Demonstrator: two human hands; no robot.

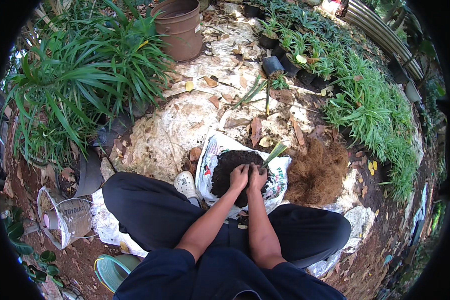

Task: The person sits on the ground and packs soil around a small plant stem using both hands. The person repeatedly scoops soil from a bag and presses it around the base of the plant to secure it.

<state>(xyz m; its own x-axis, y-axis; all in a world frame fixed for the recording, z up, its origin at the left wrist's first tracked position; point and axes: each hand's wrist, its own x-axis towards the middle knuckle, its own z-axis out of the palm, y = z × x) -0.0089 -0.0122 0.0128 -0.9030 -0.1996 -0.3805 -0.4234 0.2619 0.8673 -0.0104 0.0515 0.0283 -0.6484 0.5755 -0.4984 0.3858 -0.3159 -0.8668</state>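
Soil lies heaped on a white sack in the head view. Left hand and right hand meet over it, fingers curled; I cannot tell what they grip. Green leaves jut out just beyond the right hand. Brown fibre sits right of the sack.
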